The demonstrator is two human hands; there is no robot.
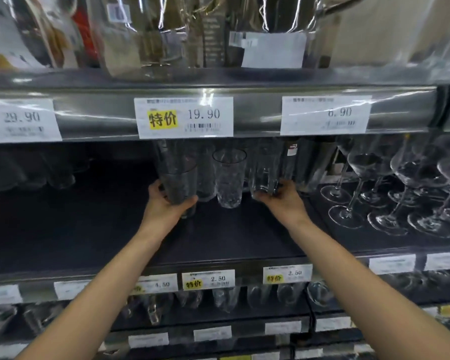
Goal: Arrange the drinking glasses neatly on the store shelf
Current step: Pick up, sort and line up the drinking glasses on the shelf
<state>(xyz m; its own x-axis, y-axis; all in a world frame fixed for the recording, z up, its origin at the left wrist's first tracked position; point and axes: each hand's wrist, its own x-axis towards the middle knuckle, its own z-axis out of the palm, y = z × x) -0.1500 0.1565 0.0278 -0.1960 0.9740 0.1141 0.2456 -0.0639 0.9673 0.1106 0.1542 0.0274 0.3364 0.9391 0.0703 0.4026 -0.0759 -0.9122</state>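
Two blurred tops: left hand [164,205] grips dark glass [178,184], right hand [285,202] clear glass [264,172].

Dark shelf [231,237]: tumblers [229,178], wine glasses [364,165], possibly cups [37,175] left.

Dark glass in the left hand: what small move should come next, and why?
Probably ease the dark glass back level with the patterned glass beside it: the left hand grips it, and its base looks slightly nearer the front of the shelf.
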